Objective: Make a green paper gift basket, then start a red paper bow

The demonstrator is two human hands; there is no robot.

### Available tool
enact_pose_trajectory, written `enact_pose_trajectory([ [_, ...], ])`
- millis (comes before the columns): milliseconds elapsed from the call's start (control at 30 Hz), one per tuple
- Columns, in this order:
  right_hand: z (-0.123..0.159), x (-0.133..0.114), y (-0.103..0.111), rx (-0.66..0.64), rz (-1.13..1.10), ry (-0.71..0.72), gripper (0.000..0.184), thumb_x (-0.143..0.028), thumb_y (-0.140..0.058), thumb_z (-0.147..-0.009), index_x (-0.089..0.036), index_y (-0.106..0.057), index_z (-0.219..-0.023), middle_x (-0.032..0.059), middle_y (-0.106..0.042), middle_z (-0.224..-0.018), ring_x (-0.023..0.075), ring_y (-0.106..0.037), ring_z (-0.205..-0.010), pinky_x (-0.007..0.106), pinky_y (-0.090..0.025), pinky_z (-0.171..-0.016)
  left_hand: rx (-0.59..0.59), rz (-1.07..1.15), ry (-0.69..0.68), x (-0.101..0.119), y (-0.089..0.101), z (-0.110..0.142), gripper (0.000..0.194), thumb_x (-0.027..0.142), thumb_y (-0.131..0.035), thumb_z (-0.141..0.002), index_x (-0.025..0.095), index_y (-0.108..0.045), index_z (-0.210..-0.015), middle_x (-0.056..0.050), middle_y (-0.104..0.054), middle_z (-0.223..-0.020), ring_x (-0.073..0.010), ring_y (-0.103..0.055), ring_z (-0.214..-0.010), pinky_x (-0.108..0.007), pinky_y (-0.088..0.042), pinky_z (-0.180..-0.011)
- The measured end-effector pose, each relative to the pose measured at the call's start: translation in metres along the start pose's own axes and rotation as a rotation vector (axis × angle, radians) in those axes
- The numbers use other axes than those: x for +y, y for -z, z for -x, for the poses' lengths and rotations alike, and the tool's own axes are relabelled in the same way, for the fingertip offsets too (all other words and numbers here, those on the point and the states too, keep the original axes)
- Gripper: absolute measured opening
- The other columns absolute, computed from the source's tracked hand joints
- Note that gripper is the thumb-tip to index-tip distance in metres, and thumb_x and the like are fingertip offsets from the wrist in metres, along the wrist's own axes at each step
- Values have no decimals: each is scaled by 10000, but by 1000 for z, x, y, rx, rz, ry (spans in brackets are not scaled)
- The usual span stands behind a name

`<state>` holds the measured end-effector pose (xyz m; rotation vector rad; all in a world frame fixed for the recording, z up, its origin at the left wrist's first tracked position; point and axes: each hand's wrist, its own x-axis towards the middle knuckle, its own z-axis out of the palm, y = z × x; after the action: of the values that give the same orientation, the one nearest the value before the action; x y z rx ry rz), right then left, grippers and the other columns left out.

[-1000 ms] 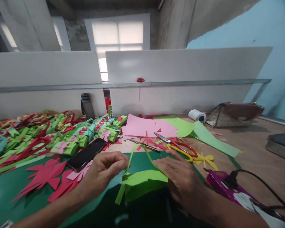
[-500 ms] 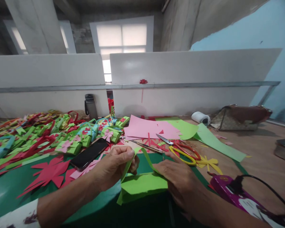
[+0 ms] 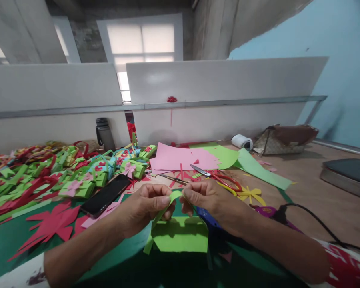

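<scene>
- Since half a second ago, the right hand (image 3: 211,202) has left the right edge of the green folded piece (image 3: 180,237) and now meets the left hand (image 3: 150,207) at the top of the green strip (image 3: 176,195).
- Both hands pinch the strip between thumb and fingers, one each side of its arch, with a short stretch bare between them.
- Just below the hands, the folded piece hangs or rests over the green tabletop (image 3: 114,264); I cannot tell which. A narrow tail sticks out at its lower left.
- Beneath the right hand, a blue object (image 3: 209,218) is partly hidden.
- Left of the left hand lie a black phone (image 3: 106,196) and a red paper flower (image 3: 54,220); farther out, a heap of small decorated paper bags (image 3: 78,187).
- Beyond the right hand, scissors (image 3: 205,173) lie near a yellow paper flower (image 3: 250,194).
- Behind are a pink sheet (image 3: 183,158), a white roll (image 3: 241,142) and a handbag (image 3: 288,140).
</scene>
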<state>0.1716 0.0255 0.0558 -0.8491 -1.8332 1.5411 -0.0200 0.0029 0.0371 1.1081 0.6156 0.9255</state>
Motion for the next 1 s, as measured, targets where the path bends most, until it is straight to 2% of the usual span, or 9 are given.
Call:
enact_pose_trajectory([
  [100,0,-1,-3,-21,-66,2,326,-466,-640,-739,-174,-575,-608,-23,-566,-580,87,-445,-548,224,-343,-554,-7,-11,14,1,-2,1,241,329,-734,-675,126,-618,-735,1,-585,-571,-87,-502,-521,-220,-351,-557],
  [267,3,0,-6,-17,-93,-40,314,-456,-663,-715,-177,-557,-617,-33,-540,-565,76,-402,-499,209,-282,-472,9,-42,34,1,-5,0,264,347,-753,-649,117,-624,-662,1,-578,-559,-72,-476,-492,-204,-334,-523],
  [400,1,5,-7,-25,-97,-22,314,-480,-617,-752,-185,-561,-660,-14,-577,-606,91,-460,-515,223,-335,-489,19,-66,43,1,-7,-4,246,335,-752,-645,116,-639,-658,-9,-589,-556,-89,-505,-526,-205,-351,-544],
  [500,0,6,-7,-14,-17,15,300,-457,-597,-779,-178,-554,-676,4,-604,-647,103,-501,-559,227,-349,-511,29,-90,37,0,-7,-6,233,320,-748,-649,115,-637,-653,-17,-600,-570,-95,-514,-548,-209,-361,-567],
  [633,0,4,-6,35,124,30,319,-443,-575,-797,-166,-530,-645,-11,-571,-611,85,-454,-532,221,-305,-495,37,-112,34,-1,-9,-8,229,309,-740,-657,107,-635,-640,-16,-596,-570,-84,-496,-537,-204,-349,-561],
  [800,0,3,-6,24,74,49,339,-493,-589,-773,-168,-565,-680,-18,-572,-598,81,-428,-516,222,-286,-482,52,-99,28,0,-12,-8,249,332,-726,-668,123,-610,-599,3,-578,-550,-80,-478,-530,-202,-338,-553],
  [1000,2,1,-9,8,64,32,301,-426,-636,-756,-165,-554,-632,-21,-588,-571,74,-400,-507,218,-264,-478,89,-236,-9,-5,-15,-6,268,328,-682,-711,144,-553,-566,17,-545,-496,-90,-457,-511,-213,-347,-560],
])
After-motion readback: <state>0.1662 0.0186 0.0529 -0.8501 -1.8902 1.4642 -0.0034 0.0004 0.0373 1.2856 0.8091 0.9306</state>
